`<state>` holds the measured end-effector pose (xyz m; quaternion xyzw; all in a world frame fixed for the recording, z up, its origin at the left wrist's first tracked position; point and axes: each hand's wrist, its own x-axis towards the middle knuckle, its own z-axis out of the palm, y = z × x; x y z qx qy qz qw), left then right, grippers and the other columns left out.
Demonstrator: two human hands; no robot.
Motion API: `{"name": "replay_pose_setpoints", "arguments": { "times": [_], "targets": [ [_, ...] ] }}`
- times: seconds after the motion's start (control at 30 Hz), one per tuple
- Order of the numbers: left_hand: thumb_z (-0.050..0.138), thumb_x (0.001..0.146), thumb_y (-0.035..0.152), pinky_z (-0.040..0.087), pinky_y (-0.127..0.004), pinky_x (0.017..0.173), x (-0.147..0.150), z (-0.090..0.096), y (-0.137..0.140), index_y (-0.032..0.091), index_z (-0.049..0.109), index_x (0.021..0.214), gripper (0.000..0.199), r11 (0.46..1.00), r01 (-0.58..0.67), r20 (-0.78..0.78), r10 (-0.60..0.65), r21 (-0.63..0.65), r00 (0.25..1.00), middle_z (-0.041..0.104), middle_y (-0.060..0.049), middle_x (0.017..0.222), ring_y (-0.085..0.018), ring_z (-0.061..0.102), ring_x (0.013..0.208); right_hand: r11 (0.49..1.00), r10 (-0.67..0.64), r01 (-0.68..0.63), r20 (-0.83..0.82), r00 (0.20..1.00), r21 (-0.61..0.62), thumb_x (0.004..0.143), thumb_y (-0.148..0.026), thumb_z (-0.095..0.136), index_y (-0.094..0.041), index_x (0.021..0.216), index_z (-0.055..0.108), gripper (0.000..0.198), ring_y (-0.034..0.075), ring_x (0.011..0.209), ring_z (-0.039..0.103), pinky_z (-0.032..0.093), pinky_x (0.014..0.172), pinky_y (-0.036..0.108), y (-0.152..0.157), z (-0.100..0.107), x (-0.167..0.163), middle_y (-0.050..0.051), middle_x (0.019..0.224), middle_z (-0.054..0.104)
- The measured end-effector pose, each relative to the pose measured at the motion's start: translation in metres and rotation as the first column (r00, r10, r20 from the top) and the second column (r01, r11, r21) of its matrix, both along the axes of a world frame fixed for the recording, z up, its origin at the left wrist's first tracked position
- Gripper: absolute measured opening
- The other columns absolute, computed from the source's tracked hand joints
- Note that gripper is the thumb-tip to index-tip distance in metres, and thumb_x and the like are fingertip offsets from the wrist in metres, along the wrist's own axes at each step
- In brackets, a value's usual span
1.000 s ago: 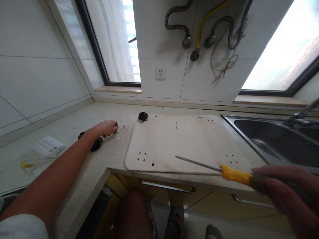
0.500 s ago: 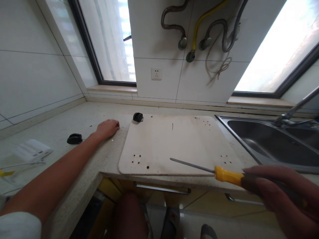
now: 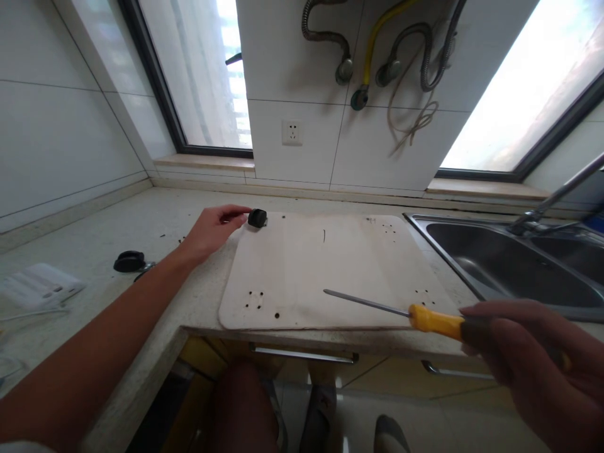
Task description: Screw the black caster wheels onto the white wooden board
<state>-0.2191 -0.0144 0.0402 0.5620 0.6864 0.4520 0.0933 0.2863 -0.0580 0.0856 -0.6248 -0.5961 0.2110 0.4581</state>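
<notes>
Left hand [image 3: 214,228] fingertips loosely parted, reaching small black caster [image 3: 257,218] just right, at white board [image 3: 325,270] corner; right hand [image 3: 528,365] clamps screwdriver [image 3: 406,309], shaft pointing left.

Stone countertop [image 3: 155,233] carries white board [image 3: 325,270], black caster [image 3: 257,218], black disc [image 3: 128,260]

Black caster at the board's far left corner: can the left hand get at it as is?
Probably yes. The left hand is beside the black caster, fingertips at or just short of it, with only bare countertop between.
</notes>
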Motion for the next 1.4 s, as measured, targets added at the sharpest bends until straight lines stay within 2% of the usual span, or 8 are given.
{"name": "replay_pose_setpoints", "arguments": {
  "times": [0.07,0.2,0.4,0.57,0.7,0.93,1.27,1.4],
  "targets": [
    [0.090,0.089,0.062,0.071,-0.051,0.103,0.028,0.009,-0.009,0.023,0.090,0.119,0.049,0.981,0.115,0.282,-0.156,0.156,0.947,0.090,-0.012,0.115,-0.031,0.084,0.105,1.000,-0.011,0.010,-0.079,0.997,-0.004,0.070,-0.092,0.079,-0.049,0.074,0.080,0.043,0.034,0.069,0.071,0.051,0.054,0.050,0.003,0.000,-0.003,0.017,0.087,0.074],
    [0.107,0.076,0.060,0.074,-0.054,0.102,0.083,0.034,-0.036,0.026,0.090,0.104,0.048,0.944,0.205,0.478,-0.309,0.259,0.822,0.089,-0.008,0.107,-0.029,0.085,0.100,0.998,0.005,0.002,-0.111,0.994,0.062,0.075,-0.092,0.072,-0.055,0.074,0.081,0.038,0.032,0.064,0.066,0.047,0.052,0.052,0.003,-0.003,-0.003,0.019,0.089,0.070],
    [0.112,0.070,0.053,0.078,-0.046,0.081,0.137,0.045,-0.064,0.030,0.089,0.083,0.035,0.887,0.394,0.596,-0.457,0.243,0.661,0.084,-0.005,0.093,-0.024,0.082,0.080,0.988,0.044,-0.020,-0.162,0.986,0.152,0.069,-0.102,0.073,-0.050,0.075,0.083,0.053,0.029,0.061,0.064,0.044,0.049,0.048,-0.004,-0.004,-0.004,0.017,0.084,0.069],
    [0.110,0.074,0.044,0.078,-0.042,0.077,0.153,0.037,-0.065,0.031,0.091,0.087,0.027,0.855,0.483,0.674,-0.470,0.188,0.570,0.083,-0.004,0.084,-0.024,0.084,0.078,0.987,0.037,-0.013,-0.152,0.988,0.158,0.072,-0.101,0.073,-0.045,0.080,0.083,0.058,0.024,0.055,0.060,0.044,0.047,0.042,-0.011,0.000,-0.010,0.012,0.079,0.068],
    [0.110,0.074,0.033,0.076,-0.033,0.071,0.159,0.039,-0.070,0.033,0.092,0.086,0.021,0.818,0.537,0.708,-0.503,0.206,0.495,0.084,-0.003,0.083,-0.022,0.084,0.074,0.991,0.028,-0.008,-0.148,0.989,0.135,0.072,-0.103,0.073,-0.044,0.082,0.084,0.061,0.022,0.047,0.061,0.035,0.039,0.034,-0.010,-0.002,-0.009,0.011,0.068,0.069],
    [0.102,0.086,0.020,0.069,-0.016,0.078,0.161,0.039,-0.077,0.025,0.094,0.094,0.012,0.829,0.536,0.757,-0.451,0.158,0.474,0.087,-0.003,0.085,-0.014,0.085,0.080,0.914,0.271,-0.259,0.004,0.963,0.314,0.097,-0.072,0.077,-0.034,0.097,0.087,0.039,0.015,0.042,0.064,0.052,0.041,0.024,0.005,-0.017,0.013,0.004,0.075,0.077],
    [0.101,0.089,0.019,0.068,-0.014,0.078,0.158,0.036,-0.078,0.026,0.094,0.095,0.011,0.797,0.574,0.738,-0.501,0.189,0.452,0.088,-0.003,0.087,-0.013,0.086,0.081,0.894,0.273,-0.272,0.049,0.961,0.355,0.104,-0.062,0.072,-0.033,0.105,0.086,0.031,0.013,0.044,0.064,0.050,0.040,0.021,0.005,-0.027,0.022,0.002,0.073,0.074],
    [0.102,0.088,0.023,0.071,-0.017,0.079,0.158,0.036,-0.078,0.025,0.094,0.096,0.011,0.816,0.546,0.712,-0.498,0.191,0.495,0.088,-0.004,0.087,-0.016,0.087,0.082,0.811,0.252,-0.353,0.266,0.930,0.466,0.105,-0.054,0.074,-0.033,0.111,0.085,0.024,0.012,0.059,0.071,0.056,0.049,0.019,0.012,-0.029,0.037,0.003,0.085,0.078]
  ]
}}
